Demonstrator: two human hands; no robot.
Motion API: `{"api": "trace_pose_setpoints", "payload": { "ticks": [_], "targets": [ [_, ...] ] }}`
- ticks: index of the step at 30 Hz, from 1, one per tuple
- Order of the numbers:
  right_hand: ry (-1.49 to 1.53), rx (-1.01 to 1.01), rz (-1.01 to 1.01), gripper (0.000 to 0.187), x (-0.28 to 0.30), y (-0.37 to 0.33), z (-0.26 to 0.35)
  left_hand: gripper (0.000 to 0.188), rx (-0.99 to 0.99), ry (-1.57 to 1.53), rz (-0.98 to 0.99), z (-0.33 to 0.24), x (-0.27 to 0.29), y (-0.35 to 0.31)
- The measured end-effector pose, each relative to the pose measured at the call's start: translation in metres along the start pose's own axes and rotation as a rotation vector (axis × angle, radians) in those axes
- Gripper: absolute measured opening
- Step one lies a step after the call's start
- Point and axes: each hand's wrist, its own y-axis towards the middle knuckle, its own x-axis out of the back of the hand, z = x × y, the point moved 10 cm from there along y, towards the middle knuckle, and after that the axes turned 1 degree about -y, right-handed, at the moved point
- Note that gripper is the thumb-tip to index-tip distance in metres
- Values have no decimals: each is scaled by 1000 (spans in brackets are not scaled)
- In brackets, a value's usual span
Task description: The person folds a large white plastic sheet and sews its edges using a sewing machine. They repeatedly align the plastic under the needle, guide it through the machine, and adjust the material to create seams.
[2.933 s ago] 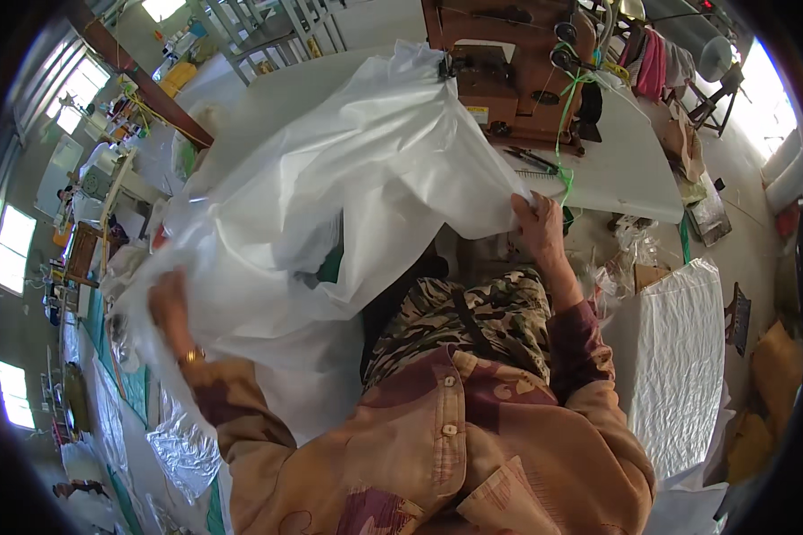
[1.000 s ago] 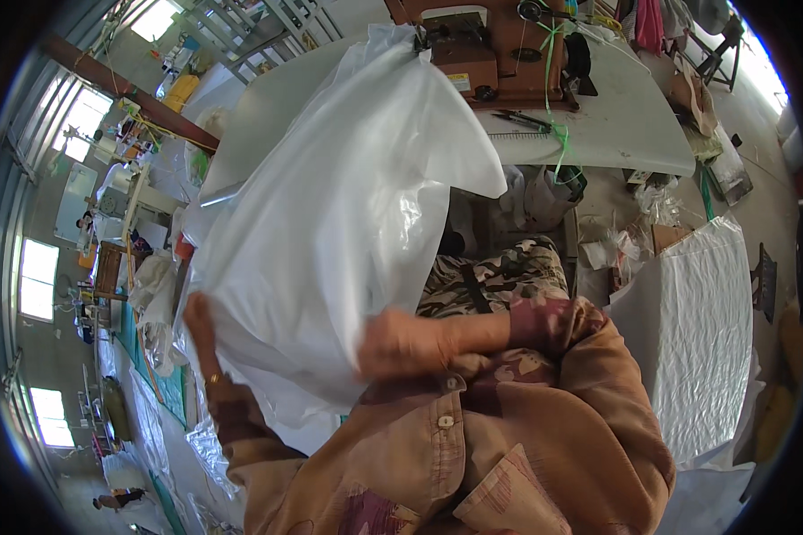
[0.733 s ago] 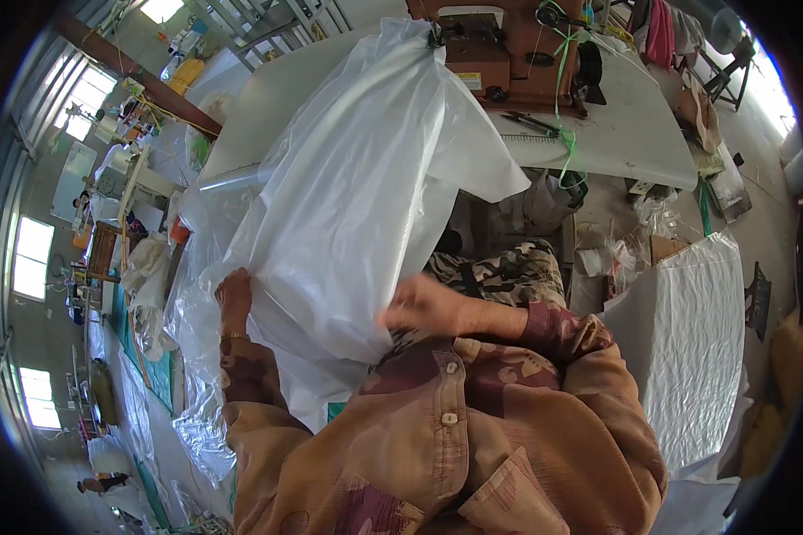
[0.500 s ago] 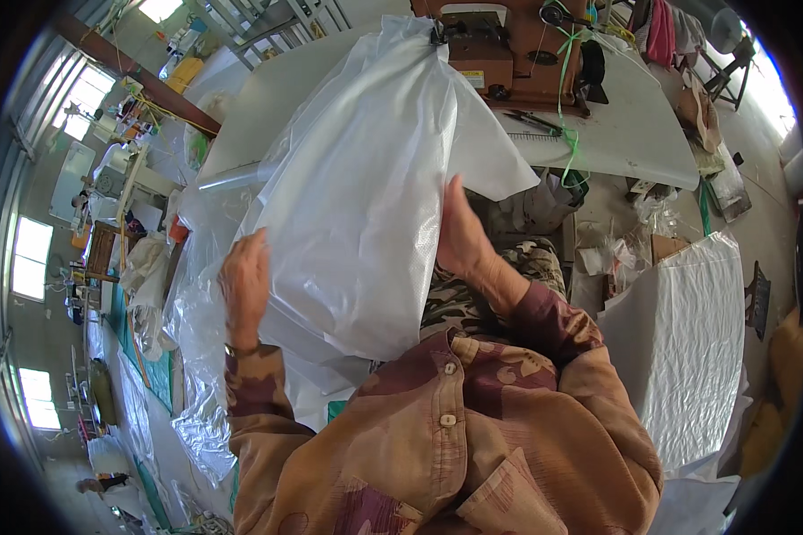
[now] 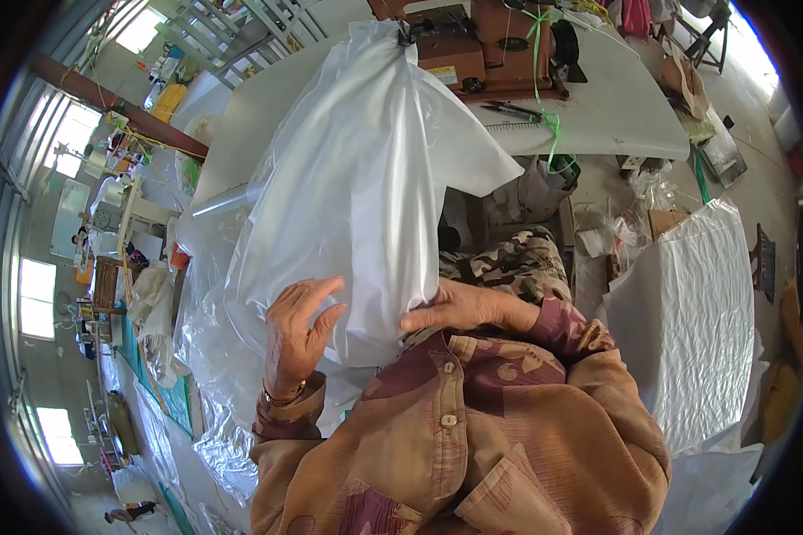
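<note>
A large white translucent plastic sheet (image 5: 348,205) hangs in folds from the brown sewing machine (image 5: 455,53) down over my lap. Its top is bunched at the machine's left end, by the needle area. My left hand (image 5: 302,330) is over the lower part of the sheet, thumb and fingers apart, holding nothing. At the sheet's lower right edge my right hand (image 5: 464,306) has its thumb across the front of the plastic. The fingers of that hand are partly hidden behind the edge, gripping it.
The machine stands on a pale table (image 5: 625,125). Black scissors (image 5: 513,111) and a ruler lie near its front edge, and a green ribbon (image 5: 537,71) dangles there. A stack of silvery-white sheets (image 5: 691,321) stands at my right; clear plastic (image 5: 210,312) heaps at my left.
Both hands have come down toward my lap and closer together. The right one now grips the sheet's lower edge. The sheet's lower part is more gathered, and the view has shifted slightly.
</note>
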Motion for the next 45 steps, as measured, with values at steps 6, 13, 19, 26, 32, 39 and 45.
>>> {"api": "trace_pose_setpoints", "payload": {
  "ticks": [6, 13, 19, 26, 32, 39, 45],
  "targets": [
    [61, 19, -221, 38, 52, -26, -41, 32, -230, -67, 71, -55, -6, 3],
    [-867, 416, -467, 24, -3, -51, 58, 43, 37, -520, 96, -35, -55, 33],
    [-1403, 693, -223, 20, -55, -25, 90, 25, 275, -696, 171, 14, -84, 37],
    [-577, 461, -1101, 34, 137, -8, 95, 17, 381, -817, -144, 42, -46, 28],
    [158, 468, -928, 34, 189, 43, 95, 17, 357, -849, -396, 45, -23, 36],
    [184, 526, -656, 13, 132, 9, 94, 13, 331, -711, -428, 56, -20, 32],
    [-8, 548, -532, 10, 66, -26, 93, 16, 209, -475, -247, 34, -42, 37]
  ]
}}
